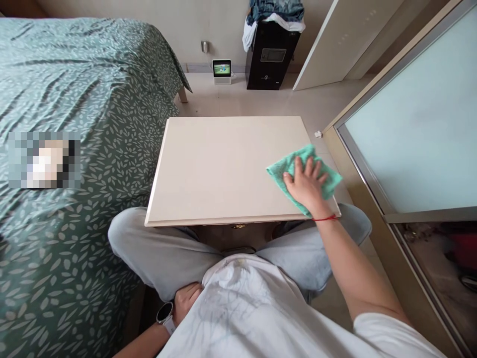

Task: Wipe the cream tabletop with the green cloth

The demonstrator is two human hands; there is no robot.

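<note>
Rt hand (306,185) flat, fingers spread palm-down on mint-green fabric cloth (330,183), right of ctr in frame, cloth jutting past rt edge of cream rectangular tabletop (223,169) mid-frame; lt hand (186,301), lower ctr-left, by white fabric T-shirt (246,303), fingers part-hidden, can't tell if gripping; green leaf-print bedspread (122,109) far left

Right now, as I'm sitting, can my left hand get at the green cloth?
Probably yes, with a stretch over the table: your left hand is low by your jeans, and the left corner of the green cloth is uncovered, though your right hand covers its middle.
</note>
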